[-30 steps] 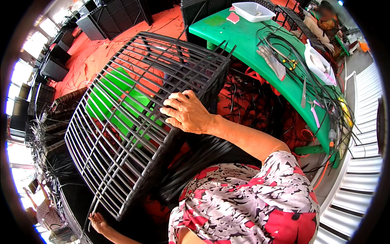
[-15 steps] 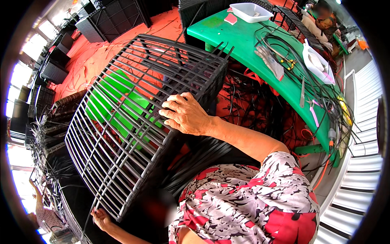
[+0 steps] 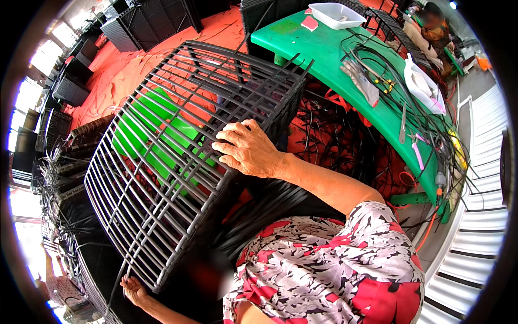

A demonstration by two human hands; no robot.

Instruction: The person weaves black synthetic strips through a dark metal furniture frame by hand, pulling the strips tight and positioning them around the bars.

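The black slatted frame [image 3: 240, 108] lies tilted in front of the person, its slatted face turned up, perhaps so that both hands can reach the bars. The right hand [image 3: 247, 148] rests on the frame's near right edge, fingers bent over the slats, probably to keep it steady; whether they close around a bar I cannot tell. The left hand [image 3: 134, 291], at the near left corner, has its fingertips pinched on a thin black strip [image 3: 128, 265] that comes off the slats, presumably to keep its end under control. Green plastic [image 3: 183, 129] shows through the bars, though whether it supports the frame is unclear. To the right, a green table [image 3: 302, 40] carries loose strips, a glove [image 3: 357, 78], white trays [image 3: 345, 24] and a pink-handled tool [image 3: 418, 154], likely put there to stay within reach.
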